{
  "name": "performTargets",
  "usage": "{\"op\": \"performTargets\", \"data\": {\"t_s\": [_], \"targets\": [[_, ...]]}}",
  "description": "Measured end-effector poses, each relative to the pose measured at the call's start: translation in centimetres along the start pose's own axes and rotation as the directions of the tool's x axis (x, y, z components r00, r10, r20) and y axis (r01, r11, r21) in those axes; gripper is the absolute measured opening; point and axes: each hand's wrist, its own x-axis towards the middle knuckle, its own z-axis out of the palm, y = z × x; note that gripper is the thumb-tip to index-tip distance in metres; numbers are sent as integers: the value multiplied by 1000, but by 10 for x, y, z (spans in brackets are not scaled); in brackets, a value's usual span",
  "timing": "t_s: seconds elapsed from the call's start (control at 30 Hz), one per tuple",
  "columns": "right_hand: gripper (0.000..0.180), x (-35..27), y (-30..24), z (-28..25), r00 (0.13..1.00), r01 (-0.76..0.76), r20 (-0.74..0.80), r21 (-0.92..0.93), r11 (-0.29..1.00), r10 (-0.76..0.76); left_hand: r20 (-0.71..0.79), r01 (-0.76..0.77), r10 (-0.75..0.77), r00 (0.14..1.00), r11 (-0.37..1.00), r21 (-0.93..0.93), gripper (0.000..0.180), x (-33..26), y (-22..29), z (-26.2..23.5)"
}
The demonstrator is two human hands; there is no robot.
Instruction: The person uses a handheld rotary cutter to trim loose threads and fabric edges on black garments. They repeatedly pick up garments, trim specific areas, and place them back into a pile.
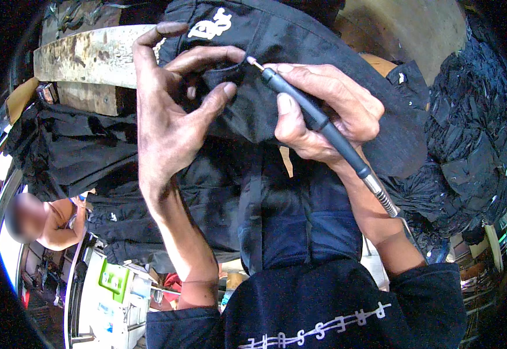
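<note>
Black cloth trousers (pixel 335 70) with a white printed emblem lie spread in front of me, and a curved pocket edge shows near their middle. My right hand (pixel 329 110) is closed pen-style around a dark pen-shaped rotary grinder (pixel 309 104). Its small pinkish tip points at the pocket edge, seemingly touching it. From its rear end a metal spring sleeve and thin cord run down along my forearm. My left hand (pixel 175 116) rests spread on the cloth, index fingertip by the pocket edge close to the tip and thumb apart. Some of its other fingers are partly hidden.
A worn, pale wooden board (pixel 85 55) sticks out at the far left. More black garments (pixel 79 139) lie at the left, and a large heap of black garments (pixel 468 116) rises at the right. Another person (pixel 56 221) is at the left edge, near a green tray (pixel 114 282).
</note>
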Motion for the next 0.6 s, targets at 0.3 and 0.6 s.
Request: {"op": "performTargets", "data": {"t_s": [0.3,0.6], "targets": [[19,2,2,6,994,-44,-98,13,999,45,4,-16,16,1000,1000,6,78,0,1,0],[19,3,-1,6,986,-114,-118,6,993,114,-17,28,-28,999,999,-23,79,-2,2,3]]}}
